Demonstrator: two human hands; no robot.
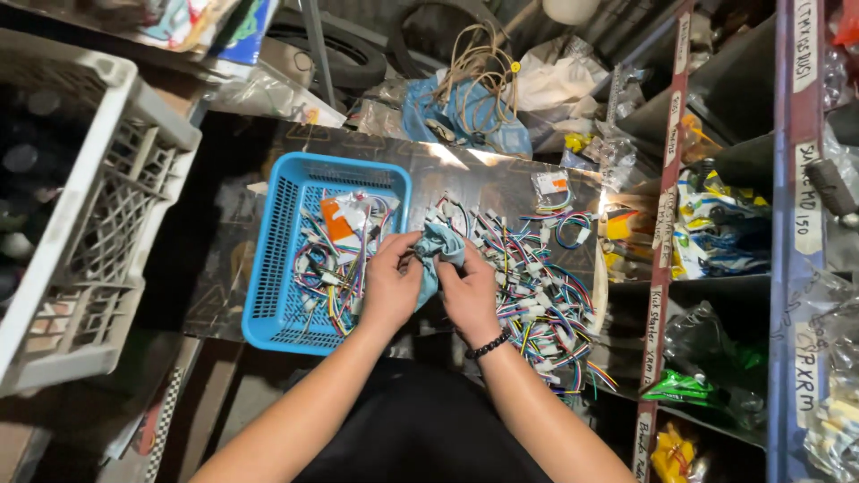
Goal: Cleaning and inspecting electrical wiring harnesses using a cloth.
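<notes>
Both my hands meet over a light blue cloth (440,245) at the middle of a dark work surface (501,174). My left hand (391,284) pinches the cloth's left side, fingers curled. My right hand (469,295), with a black bead bracelet at the wrist, grips the cloth from the right. Whatever sits inside the cloth is hidden. A blue plastic basket (279,259) with coloured wire harnesses lies just left of my left hand. A loose heap of wire harnesses with white connectors (537,300) spreads to the right of my right hand.
A grey plastic crate (85,224) stands at the left. Shelves with labelled compartments and bagged parts (716,224) rise on the right. A blue bag with coiled cord (465,98) and plastic bags lie behind the surface. A tyre (349,54) sits at the back.
</notes>
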